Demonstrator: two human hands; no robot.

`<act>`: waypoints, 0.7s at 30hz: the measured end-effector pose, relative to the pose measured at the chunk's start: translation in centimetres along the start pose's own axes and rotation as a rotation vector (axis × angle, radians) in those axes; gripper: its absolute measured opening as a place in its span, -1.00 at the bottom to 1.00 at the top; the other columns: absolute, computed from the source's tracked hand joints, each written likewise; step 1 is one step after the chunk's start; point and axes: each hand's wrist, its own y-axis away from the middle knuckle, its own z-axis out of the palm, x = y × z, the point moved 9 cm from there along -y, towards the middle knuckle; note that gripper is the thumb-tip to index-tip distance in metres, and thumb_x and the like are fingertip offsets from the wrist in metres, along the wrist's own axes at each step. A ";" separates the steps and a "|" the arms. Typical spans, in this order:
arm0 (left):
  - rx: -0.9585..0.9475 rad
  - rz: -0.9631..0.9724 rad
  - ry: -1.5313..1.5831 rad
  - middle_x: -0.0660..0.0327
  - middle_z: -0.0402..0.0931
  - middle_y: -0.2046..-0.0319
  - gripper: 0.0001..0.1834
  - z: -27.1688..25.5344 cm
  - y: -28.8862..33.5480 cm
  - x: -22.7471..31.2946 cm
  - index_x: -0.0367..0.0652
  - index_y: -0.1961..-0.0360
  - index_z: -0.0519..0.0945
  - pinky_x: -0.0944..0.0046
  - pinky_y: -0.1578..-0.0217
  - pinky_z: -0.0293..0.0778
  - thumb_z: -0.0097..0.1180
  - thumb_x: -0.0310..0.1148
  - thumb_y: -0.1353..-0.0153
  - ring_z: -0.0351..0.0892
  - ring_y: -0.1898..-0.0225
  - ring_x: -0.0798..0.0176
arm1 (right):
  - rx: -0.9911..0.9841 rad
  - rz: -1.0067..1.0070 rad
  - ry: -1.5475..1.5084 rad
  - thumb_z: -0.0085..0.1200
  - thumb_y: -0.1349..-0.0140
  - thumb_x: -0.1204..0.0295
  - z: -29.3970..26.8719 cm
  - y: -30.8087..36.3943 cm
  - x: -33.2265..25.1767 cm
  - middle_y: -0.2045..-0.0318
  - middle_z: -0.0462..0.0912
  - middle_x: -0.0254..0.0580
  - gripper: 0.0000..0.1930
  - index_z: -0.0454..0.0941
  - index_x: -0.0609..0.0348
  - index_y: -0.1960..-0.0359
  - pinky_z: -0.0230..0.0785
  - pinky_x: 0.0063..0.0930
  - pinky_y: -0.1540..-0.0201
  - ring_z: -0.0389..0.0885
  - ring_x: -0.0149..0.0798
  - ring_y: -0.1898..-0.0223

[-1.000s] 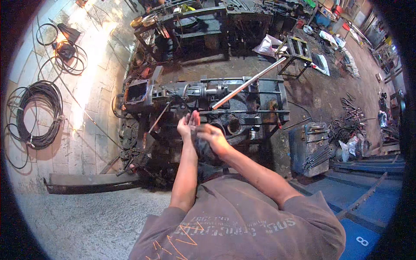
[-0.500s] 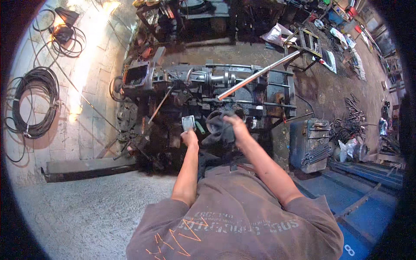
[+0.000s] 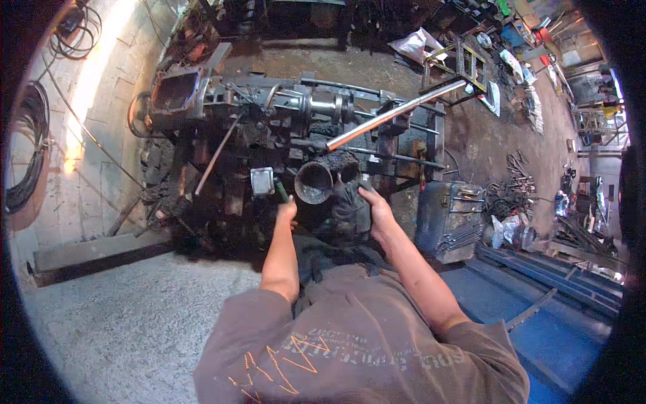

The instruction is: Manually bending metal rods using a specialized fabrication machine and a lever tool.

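Observation:
My left hand (image 3: pixel 287 213) is closed at the lower end of a short green handle (image 3: pixel 280 189); what lies at its other end I cannot make out. Just beyond it sits a small, pale rectangular container (image 3: pixel 262 182). My right hand (image 3: pixel 378 210) grips a dark, crumpled cloth (image 3: pixel 350 204), which hangs beside a grimy round metal cylinder (image 3: pixel 313 186). The cylinder's open mouth faces me. Behind both hands stretches a greasy machine (image 3: pixel 269 101) with shiny shafts and rails.
A long metal bar (image 3: pixel 397 114) slants across the machine's right side. A worn metal box (image 3: pixel 447 215) stands to the right, with rods on it. A step ladder (image 3: pixel 464 67) is farther back. Coiled black hose (image 3: pixel 30 148) lies at left, and a blue metal panel (image 3: pixel 498 303) at lower right.
My left hand has gone from the pale container to the green handle. My right hand has lowered the dark cloth, uncovering the cylinder's mouth. The whole view has shifted.

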 end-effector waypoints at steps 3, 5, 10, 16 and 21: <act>0.352 0.164 -0.082 -0.19 0.38 -0.08 -0.31 -2.4 7.2 5.3 -0.36 -0.16 0.27 -0.05 -0.10 0.34 -0.03 0.05 -0.26 0.44 -0.08 -0.21 | -0.071 0.000 -0.211 -0.23 -0.38 0.26 -0.3 0.2 -2.6 -0.01 0.58 -0.01 -0.59 0.43 0.28 -0.10 0.43 -0.18 -0.07 0.60 -0.09 0.04; 0.432 0.408 0.030 -0.16 0.38 -0.08 -0.35 -3.9 13.5 6.8 -0.37 -0.18 0.24 -0.04 -0.11 0.32 -0.01 -0.04 -0.27 0.43 -0.08 -0.18 | -0.181 -0.037 -0.224 -0.27 -0.39 0.24 1.0 0.6 -4.3 -0.04 0.56 0.00 -0.56 0.41 0.29 -0.13 0.41 -0.18 -0.10 0.58 -0.09 0.01; 0.077 1.177 0.561 -0.07 0.13 -0.29 -0.35 -1.4 32.4 16.5 -0.33 -0.33 0.06 0.13 -0.28 0.07 0.01 -0.28 -0.34 0.16 -0.31 0.11 | -0.462 0.015 -0.301 -0.37 -0.39 0.19 6.8 2.0 -2.7 -0.16 0.46 -0.01 -0.47 0.28 0.27 -0.27 0.25 -0.27 -0.25 0.48 -0.13 -0.13; 0.024 1.292 0.524 0.06 0.38 -0.15 -0.56 0.2 36.5 19.6 -0.32 -0.19 0.36 0.21 -0.27 0.14 -0.12 -0.25 -0.40 0.33 -0.22 0.10 | -0.395 -0.363 -0.138 -0.27 -0.42 0.16 10.9 4.4 -5.8 -0.24 0.38 -0.18 -0.44 0.17 0.22 -0.35 0.07 -0.39 -0.32 0.36 -0.27 -0.21; -0.184 0.848 1.183 -0.04 0.57 0.32 -0.60 -2.4 30.4 19.4 -0.37 0.22 0.50 0.02 0.45 0.62 -0.33 -0.27 -0.37 0.63 0.45 -0.04 | -0.491 -0.345 0.021 -0.43 -0.45 0.11 11.8 7.2 -4.8 -0.38 0.16 -0.21 -0.42 0.14 0.24 -0.36 -0.30 -0.37 -0.44 0.01 -0.31 -0.41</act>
